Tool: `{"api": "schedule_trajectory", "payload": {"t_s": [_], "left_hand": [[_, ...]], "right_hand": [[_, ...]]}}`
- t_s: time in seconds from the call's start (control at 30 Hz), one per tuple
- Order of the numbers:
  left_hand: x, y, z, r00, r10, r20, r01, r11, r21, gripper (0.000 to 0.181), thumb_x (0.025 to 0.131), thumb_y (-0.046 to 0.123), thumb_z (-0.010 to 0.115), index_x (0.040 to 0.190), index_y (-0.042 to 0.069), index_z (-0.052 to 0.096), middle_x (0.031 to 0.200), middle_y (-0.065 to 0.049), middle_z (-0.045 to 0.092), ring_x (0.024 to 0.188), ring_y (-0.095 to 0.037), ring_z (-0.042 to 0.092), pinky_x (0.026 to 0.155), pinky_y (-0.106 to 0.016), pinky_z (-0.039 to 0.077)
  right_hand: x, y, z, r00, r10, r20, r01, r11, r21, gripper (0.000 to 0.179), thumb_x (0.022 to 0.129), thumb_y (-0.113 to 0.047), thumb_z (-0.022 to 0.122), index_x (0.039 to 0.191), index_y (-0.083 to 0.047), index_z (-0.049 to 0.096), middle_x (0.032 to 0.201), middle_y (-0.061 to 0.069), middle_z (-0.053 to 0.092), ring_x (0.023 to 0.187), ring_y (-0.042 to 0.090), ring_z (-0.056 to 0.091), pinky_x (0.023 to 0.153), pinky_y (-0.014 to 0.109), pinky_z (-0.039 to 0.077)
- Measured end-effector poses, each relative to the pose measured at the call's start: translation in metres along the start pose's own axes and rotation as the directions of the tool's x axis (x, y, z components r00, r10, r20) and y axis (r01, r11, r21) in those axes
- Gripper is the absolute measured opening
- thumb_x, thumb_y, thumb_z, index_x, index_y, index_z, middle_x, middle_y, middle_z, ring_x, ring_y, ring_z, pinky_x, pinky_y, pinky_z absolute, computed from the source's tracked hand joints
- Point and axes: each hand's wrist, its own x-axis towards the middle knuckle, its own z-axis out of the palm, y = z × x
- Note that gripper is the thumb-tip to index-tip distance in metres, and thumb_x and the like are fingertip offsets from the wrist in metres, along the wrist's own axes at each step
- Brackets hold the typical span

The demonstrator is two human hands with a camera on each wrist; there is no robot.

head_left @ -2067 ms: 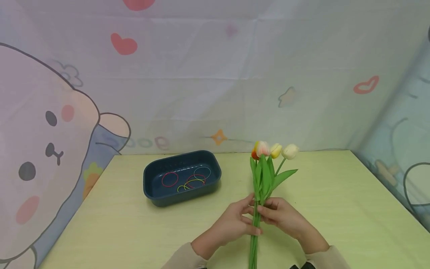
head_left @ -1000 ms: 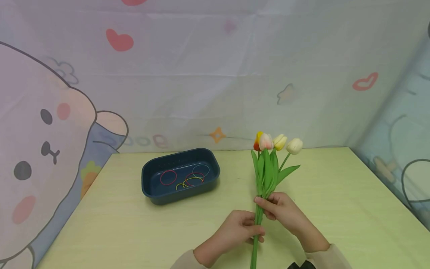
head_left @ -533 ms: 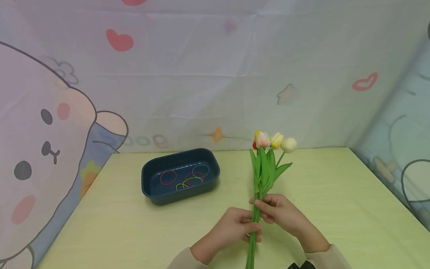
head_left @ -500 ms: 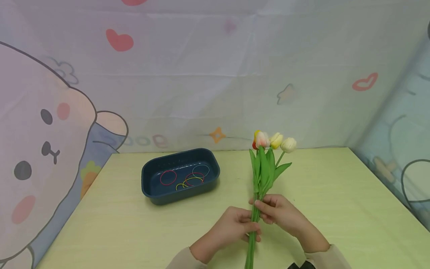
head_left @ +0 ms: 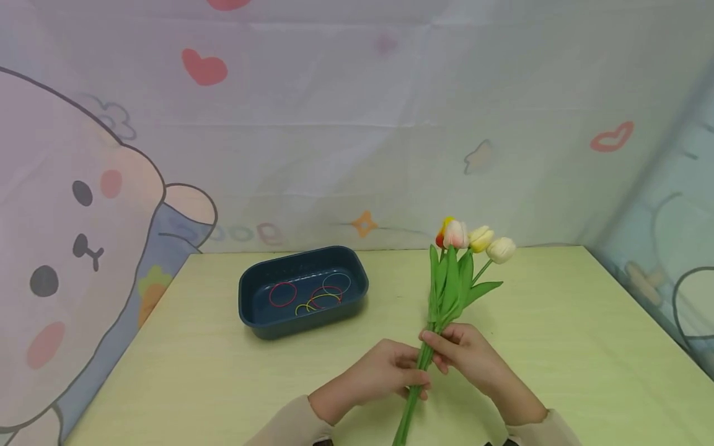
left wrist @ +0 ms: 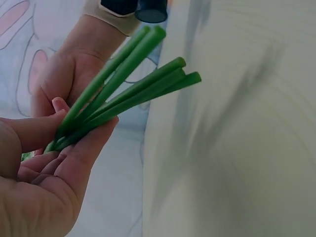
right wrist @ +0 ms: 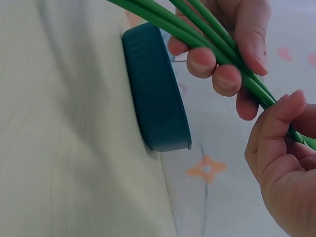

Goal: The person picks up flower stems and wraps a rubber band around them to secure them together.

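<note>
A small bunch of tulips (head_left: 450,282) leans to the right in the head view, with red-yellow, pink, yellow and white blooms over green leaves. My right hand (head_left: 468,356) pinches the stems just under the leaves. Lower down, my left hand (head_left: 390,375) grips the same stems (left wrist: 118,89) between thumb and fingers. The cut ends spread apart past the left hand in the left wrist view. In the right wrist view both hands sit close together along the stems, the left hand (right wrist: 232,54) above the right hand (right wrist: 286,158).
A dark blue basin (head_left: 304,325) stands on the pale yellow table (head_left: 178,371) to the left of the flowers. Several thin coloured rings, pink, yellow and blue, lie in it. Behind the table hangs a printed cloth (head_left: 334,155) with a bear and hearts.
My left hand has slid lower on the stems, below the right hand. The bunch has tilted, its blooms shifting right and its stem ends left. The basin stays in place.
</note>
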Motion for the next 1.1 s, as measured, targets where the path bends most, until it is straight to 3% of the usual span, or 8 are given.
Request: {"api": "schedule_trajectory", "payload": {"t_s": [0.13,0.27,0.43,0.63,0.8,0.97,1.1], "left_hand": [[-0.002,0.008,-0.012,1.0,-0.012,0.016,0.011,0.998,0.056,0.021,0.082,0.013,0.065,0.101,0.004,0.066,0.081,-0.015,0.068,0.069,-0.016,0.066,0.064,-0.027,0.053],[-0.005,0.019,-0.033,1.0,-0.01,-0.003,0.011,0.988,0.153,0.034,0.082,0.021,0.065,0.112,0.006,0.061,0.088,-0.006,0.069,0.077,-0.017,0.065,0.071,-0.03,0.052],[-0.007,0.03,-0.068,0.993,0.057,-0.105,-0.03,0.97,0.24,0.036,0.082,0.025,0.065,0.113,0.006,0.061,0.094,-0.007,0.067,0.084,-0.012,0.064,0.076,-0.029,0.05],[-0.009,0.039,-0.112,0.952,0.1,-0.29,-0.02,0.963,0.269,0.034,0.081,0.025,0.067,0.11,0.008,0.062,0.097,-0.007,0.066,0.089,-0.015,0.062,0.077,-0.032,0.05],[-0.007,0.036,-0.141,0.908,0.084,-0.411,0.04,0.958,0.283,0.033,0.083,0.026,0.065,0.111,0.01,0.061,0.104,-0.006,0.065,0.092,-0.018,0.062,0.077,-0.032,0.05],[-0.004,0.026,-0.164,0.872,0.07,-0.484,0.108,0.937,0.332,0.034,0.085,0.027,0.062,0.114,0.01,0.059,0.109,-0.008,0.063,0.1,-0.022,0.058,0.084,-0.036,0.047],[-0.003,0.018,-0.179,0.859,0.048,-0.51,0.156,0.924,0.35,0.036,0.086,0.027,0.061,0.116,0.009,0.058,0.112,-0.01,0.061,0.104,-0.024,0.055,0.086,-0.039,0.045]], "right_hand": [[-0.002,-0.005,0.0,0.999,0.001,-0.044,-0.003,0.999,-0.036,0.04,0.091,-0.033,0.05,0.063,-0.004,0.051,0.053,-0.003,0.048,0.055,0.009,0.045,0.061,0.025,0.041],[-0.003,-0.007,-0.001,0.997,0.006,-0.083,-0.009,0.999,-0.046,0.041,0.091,-0.033,0.051,0.065,-0.001,0.051,0.054,-0.001,0.049,0.059,0.012,0.049,0.066,0.027,0.042],[-0.003,-0.006,-0.003,0.994,0.039,-0.104,-0.042,0.999,-0.028,0.04,0.09,-0.035,0.052,0.065,-0.003,0.051,0.055,-0.001,0.05,0.061,0.013,0.05,0.07,0.026,0.042],[-0.004,-0.008,-0.005,0.995,0.038,-0.09,-0.038,0.999,0.011,0.038,0.09,-0.035,0.052,0.065,-0.006,0.05,0.056,-0.002,0.05,0.059,0.011,0.049,0.071,0.025,0.043],[-0.005,-0.009,-0.007,0.997,0.014,-0.081,-0.014,1.0,0.001,0.037,0.091,-0.032,0.051,0.064,-0.006,0.049,0.053,-0.002,0.05,0.062,0.012,0.049,0.071,0.025,0.042],[-0.004,-0.008,-0.008,0.997,0.008,-0.074,-0.007,1.0,0.011,0.036,0.091,-0.031,0.051,0.065,-0.007,0.049,0.053,-0.003,0.05,0.061,0.011,0.049,0.07,0.025,0.042],[-0.004,-0.007,-0.007,0.998,0.006,-0.069,-0.004,1.0,0.025,0.036,0.091,-0.03,0.051,0.064,-0.007,0.049,0.053,-0.003,0.049,0.06,0.01,0.048,0.07,0.025,0.042]]}}
